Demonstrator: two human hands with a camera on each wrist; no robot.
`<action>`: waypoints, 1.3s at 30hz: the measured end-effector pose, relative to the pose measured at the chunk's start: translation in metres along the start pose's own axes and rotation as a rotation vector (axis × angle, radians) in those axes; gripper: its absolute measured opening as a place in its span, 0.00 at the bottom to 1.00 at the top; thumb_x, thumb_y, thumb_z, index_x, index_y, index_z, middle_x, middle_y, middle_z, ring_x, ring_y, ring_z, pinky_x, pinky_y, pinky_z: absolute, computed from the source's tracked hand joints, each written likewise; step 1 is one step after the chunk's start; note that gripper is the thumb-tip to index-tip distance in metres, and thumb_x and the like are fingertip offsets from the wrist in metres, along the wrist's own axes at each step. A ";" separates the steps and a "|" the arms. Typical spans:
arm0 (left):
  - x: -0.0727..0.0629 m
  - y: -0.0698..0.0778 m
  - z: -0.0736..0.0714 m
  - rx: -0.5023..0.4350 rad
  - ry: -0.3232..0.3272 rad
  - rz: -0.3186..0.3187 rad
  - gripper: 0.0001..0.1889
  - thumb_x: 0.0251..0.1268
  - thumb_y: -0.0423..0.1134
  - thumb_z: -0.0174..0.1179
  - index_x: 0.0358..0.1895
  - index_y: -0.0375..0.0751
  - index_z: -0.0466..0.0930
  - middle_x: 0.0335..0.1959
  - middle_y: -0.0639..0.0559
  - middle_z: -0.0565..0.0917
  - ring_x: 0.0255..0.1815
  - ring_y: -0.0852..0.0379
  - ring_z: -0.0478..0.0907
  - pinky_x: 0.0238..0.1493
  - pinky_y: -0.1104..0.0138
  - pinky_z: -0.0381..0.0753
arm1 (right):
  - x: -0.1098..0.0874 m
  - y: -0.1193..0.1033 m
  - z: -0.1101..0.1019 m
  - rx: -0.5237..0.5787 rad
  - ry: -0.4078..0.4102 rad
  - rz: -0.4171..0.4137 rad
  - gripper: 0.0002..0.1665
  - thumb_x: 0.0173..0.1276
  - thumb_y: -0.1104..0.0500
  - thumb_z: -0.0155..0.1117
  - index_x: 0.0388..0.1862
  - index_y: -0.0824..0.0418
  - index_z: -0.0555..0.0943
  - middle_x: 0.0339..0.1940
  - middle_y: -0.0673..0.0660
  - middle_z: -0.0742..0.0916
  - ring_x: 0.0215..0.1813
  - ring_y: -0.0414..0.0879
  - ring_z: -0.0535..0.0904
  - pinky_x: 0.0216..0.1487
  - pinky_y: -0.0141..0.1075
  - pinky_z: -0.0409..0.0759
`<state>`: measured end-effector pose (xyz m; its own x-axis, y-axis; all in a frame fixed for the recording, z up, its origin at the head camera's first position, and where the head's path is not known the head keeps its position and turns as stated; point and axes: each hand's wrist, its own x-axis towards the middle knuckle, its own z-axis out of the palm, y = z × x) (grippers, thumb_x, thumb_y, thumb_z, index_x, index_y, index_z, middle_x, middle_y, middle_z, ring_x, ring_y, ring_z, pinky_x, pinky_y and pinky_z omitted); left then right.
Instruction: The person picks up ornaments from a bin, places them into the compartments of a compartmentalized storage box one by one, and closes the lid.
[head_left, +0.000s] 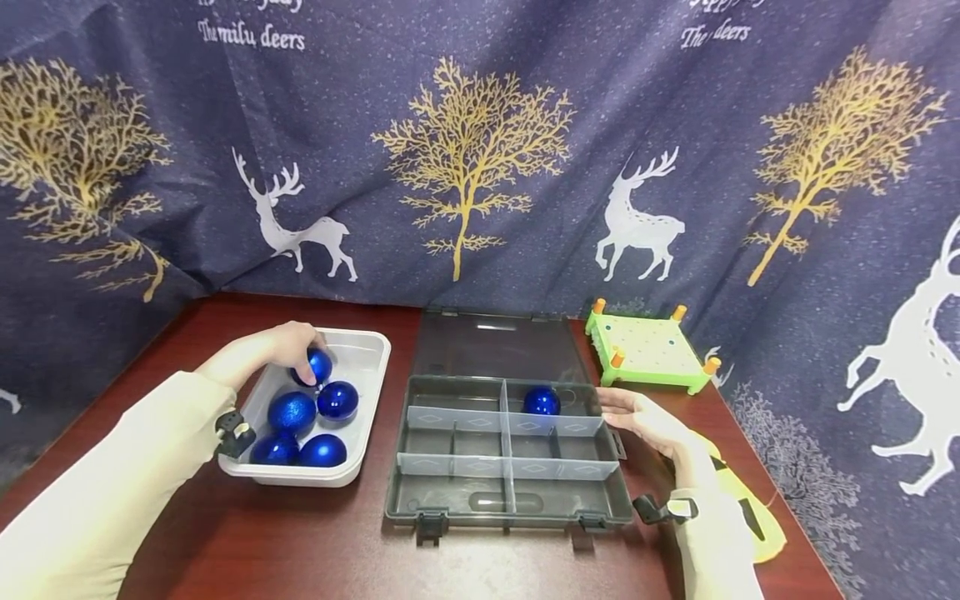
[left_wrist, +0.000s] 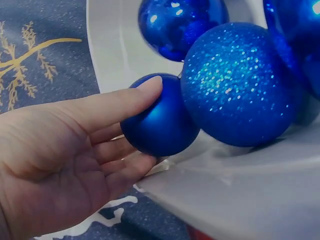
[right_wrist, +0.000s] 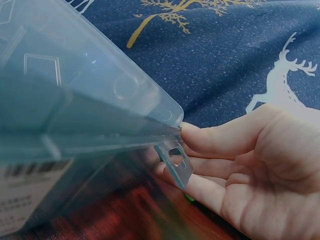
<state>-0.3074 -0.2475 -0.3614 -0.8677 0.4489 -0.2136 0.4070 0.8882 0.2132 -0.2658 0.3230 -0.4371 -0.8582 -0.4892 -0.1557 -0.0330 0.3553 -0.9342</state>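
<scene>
Pinching a matte blue ball [left_wrist: 162,117] with left hand [left_wrist: 65,145] — thumb over one side, fingers curled behind. Sitting inside the white tray [head_left: 381,358], at its far end; can't tell whether it's off the tray floor. Reads as the pick-up step, probably for a transfer from tray to box. Next, needs a clean lift past the tray wall without dragging the neighbours, then a carry across to a compartment.

Right beside it: glittery ball [left_wrist: 237,85] and shiny ball [head_left: 337,402], plus two more blue balls [head_left: 323,451] at the tray's near end.

Gripping the grey plastic box [head_left: 427,500] by its right side with right hand [head_left: 648,421], thumb at the edge, fingers under by the side clip [right_wrist: 177,170]. Hard to judge how firmly — fingertips partly hidden. Worth keeping as a brace during the carry.

In the box, far right compartment: one blue ball [head_left: 542,402]. Lid [head_left: 495,346] laid back. Further out, green stand [head_left: 648,346] at far right and something yellow [head_left: 768,529] beside right forearm.
</scene>
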 end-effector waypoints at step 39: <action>-0.013 0.036 -0.036 -0.272 0.362 0.038 0.32 0.42 0.46 0.79 0.52 0.31 0.82 0.47 0.36 0.86 0.47 0.40 0.84 0.54 0.47 0.80 | -0.002 -0.001 -0.002 -0.005 -0.011 -0.028 0.37 0.73 0.65 0.54 0.72 0.82 0.52 0.72 0.81 0.60 0.70 0.76 0.60 0.56 0.21 0.72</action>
<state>-0.2921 -0.2251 -0.3169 -0.9173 0.3743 0.1359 0.3925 0.7922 0.4673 -0.2652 0.3248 -0.4359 -0.8514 -0.5075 -0.1325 -0.0600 0.3453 -0.9366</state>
